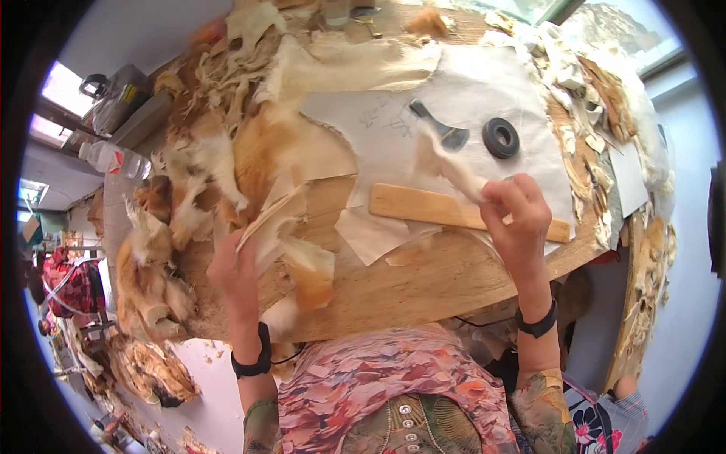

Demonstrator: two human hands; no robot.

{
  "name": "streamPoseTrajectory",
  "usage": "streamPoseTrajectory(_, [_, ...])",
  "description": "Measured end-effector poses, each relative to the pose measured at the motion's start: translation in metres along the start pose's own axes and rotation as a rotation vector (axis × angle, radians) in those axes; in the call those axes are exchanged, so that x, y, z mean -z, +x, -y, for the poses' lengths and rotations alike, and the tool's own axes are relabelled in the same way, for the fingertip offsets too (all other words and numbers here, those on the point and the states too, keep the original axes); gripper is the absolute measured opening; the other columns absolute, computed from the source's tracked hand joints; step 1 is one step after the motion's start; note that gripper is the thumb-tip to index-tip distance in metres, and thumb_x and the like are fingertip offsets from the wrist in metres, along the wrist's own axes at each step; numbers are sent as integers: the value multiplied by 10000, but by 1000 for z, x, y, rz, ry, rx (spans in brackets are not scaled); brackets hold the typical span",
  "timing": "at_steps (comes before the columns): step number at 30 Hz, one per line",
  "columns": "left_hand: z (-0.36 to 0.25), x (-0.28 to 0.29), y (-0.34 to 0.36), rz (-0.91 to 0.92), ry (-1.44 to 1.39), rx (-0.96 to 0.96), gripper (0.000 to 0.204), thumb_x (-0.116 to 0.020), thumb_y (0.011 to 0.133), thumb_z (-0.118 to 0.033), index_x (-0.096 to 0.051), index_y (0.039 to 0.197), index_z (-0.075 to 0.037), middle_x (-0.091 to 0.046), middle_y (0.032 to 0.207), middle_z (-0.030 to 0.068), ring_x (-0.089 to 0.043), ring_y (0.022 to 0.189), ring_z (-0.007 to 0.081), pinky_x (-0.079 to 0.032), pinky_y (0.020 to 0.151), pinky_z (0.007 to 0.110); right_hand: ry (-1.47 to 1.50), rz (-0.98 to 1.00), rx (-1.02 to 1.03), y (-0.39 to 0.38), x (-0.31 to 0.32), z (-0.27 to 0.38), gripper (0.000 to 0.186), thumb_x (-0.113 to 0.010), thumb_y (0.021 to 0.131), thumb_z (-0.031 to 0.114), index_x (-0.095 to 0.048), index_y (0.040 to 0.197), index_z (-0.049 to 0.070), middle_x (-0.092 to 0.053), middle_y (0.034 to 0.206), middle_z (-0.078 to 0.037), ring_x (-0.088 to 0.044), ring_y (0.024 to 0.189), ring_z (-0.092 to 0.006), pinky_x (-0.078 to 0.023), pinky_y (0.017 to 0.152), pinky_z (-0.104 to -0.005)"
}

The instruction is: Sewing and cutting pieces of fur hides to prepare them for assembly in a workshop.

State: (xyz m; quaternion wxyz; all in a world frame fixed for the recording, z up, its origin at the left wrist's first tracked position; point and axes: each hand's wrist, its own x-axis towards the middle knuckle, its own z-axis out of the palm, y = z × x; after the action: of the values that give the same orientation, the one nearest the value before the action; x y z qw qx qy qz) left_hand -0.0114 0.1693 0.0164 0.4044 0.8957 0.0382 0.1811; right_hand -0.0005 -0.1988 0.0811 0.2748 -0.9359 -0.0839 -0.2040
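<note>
My left hand (233, 272) holds pieces of pale hide (276, 216) with tan and white fur hanging beside it, at the bench's near left. My right hand (516, 216) pinches a cream strip of fur (446, 159), blurred and raised over white paper templates (340, 113). Under that strip lie a flat wooden stick (408, 200) and a black-handled tool with a wide end (450, 136); a black tape roll (501, 138) is just to the right. A large tan fur piece (265, 144) lies left of the paper.
Fur scraps (174, 174) crowd the wooden bench (386, 291) on the left, with more offcuts (597, 98) along the right. A clear plastic bottle (125, 160) and grey machine (121, 98) stand at the left. A window (620, 30) is at back right.
</note>
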Motion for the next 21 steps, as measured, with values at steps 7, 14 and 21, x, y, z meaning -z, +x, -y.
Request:
streamPoseTrajectory(7, [-18,-5,-2,113,38,-12,111,-621,852,9,-642,961,5,-622,829,128,-596,747,223,-464,700,314,-245,313,240,-70,-1,-41,222,-662,666,37,-652,883,88,-557,844,-73,-566,820,-273,-472,697,-364])
streamPoseTrajectory(14, [-27,-15,-5,85,-7,-80,110,-628,847,23,-646,955,9,-592,781,94,-553,704,185,-448,666,286,-57,192,-195,-99,2,-56,462,-722,739,94,-571,1174,60,-594,1050,-142,-581,951,-339,-484,791,-401])
streamPoseTrajectory(21, [-33,-22,0,137,-14,-80,75,-629,858,13,-645,931,6,-565,752,60,-515,692,134,-428,645,268,306,30,-522,-86,-29,-72,376,-677,823,147,-602,1168,17,-604,975,-149,-610,852,-294,-489,745,-381])
